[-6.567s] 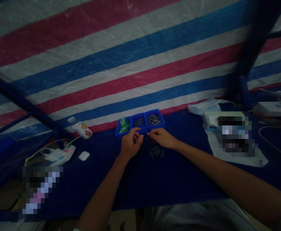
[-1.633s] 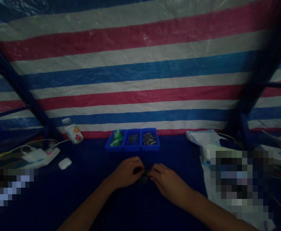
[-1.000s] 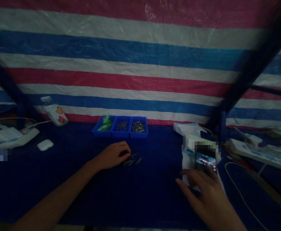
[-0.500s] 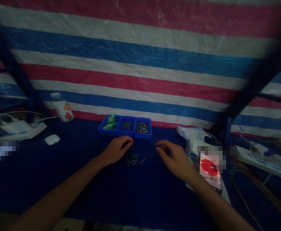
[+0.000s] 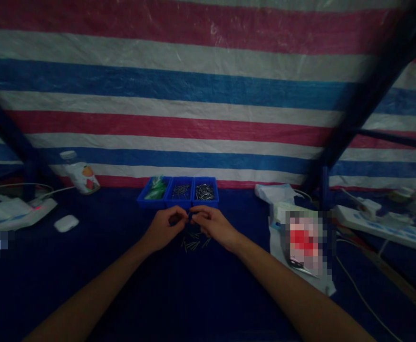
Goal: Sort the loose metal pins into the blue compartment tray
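Note:
My left hand (image 5: pixel 167 228) and my right hand (image 5: pixel 213 225) meet fingertip to fingertip just in front of the blue bins. Both are closed in a pinch; whatever lies between the fingers is too small and dark to make out. Just below them, a few loose screws or nails (image 5: pixel 192 245) are scattered on the dark blue tabletop (image 5: pixel 179 294), partly covered by my right hand. The right-hand bin (image 5: pixel 205 192) and the middle bin (image 5: pixel 180 192) hold thin metal fasteners. Green plastic packaging (image 5: pixel 156 188) fills the left bin.
At the left are a drink bottle (image 5: pixel 82 173), a white case (image 5: pixel 66 223) and a power strip (image 5: pixel 33 213) with chargers. A blurred-out phone (image 5: pixel 302 242), papers (image 5: pixel 324 285) and another power strip (image 5: pixel 382 230) with cables lie on the right. A striped tarp (image 5: pixel 208 114) hangs behind.
My right hand has moved left to meet my left hand, its fingers closing together. The view has turned slightly. The loose fasteners on the table look the same.

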The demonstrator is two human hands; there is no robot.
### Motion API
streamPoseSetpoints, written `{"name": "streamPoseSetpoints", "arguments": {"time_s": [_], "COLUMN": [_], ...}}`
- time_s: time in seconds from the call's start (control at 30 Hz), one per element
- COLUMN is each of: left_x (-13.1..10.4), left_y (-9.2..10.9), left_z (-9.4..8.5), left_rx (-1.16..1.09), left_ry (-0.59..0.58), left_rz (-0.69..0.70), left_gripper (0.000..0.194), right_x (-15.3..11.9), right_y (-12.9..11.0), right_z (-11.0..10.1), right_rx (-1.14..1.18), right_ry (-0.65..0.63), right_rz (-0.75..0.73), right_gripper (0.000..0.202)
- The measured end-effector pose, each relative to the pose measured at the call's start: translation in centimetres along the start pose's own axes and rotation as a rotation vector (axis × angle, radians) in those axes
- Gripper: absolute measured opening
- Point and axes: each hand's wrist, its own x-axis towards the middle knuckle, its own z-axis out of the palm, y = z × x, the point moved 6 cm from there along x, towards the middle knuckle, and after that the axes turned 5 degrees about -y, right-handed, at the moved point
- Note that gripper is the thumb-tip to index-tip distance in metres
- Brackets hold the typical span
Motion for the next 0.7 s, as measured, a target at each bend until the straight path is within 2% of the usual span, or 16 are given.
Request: {"name": "streamPoseSetpoints", "arguments": {"time_s": [0.2,0.4,0.7], "left_x": [-0.01,0.01,0.13], "left_y": [0.28,0.49,0.23], "left_z": [-0.14,-0.24,-0.46], "left_rx": [-0.001,-0.021,-0.050], "left_ry": [-0.034,-0.057,-0.064], "left_rz": [0.023,0.025,0.016], "left_gripper": [0.007,0.009,0.009], "right_x": [0.05,0.22,-0.01], "right_y": [0.34,0.45,-0.03], "right_z": [-0.03,-0.28,0.62], "right_rx": [-0.075,-0.077,-0.118], "right_ry": [0.013,0.003,0.038], "right_rz": [-0.055,-0.075,-0.094], "right_gripper": [0.034,0.018,0.015]}}
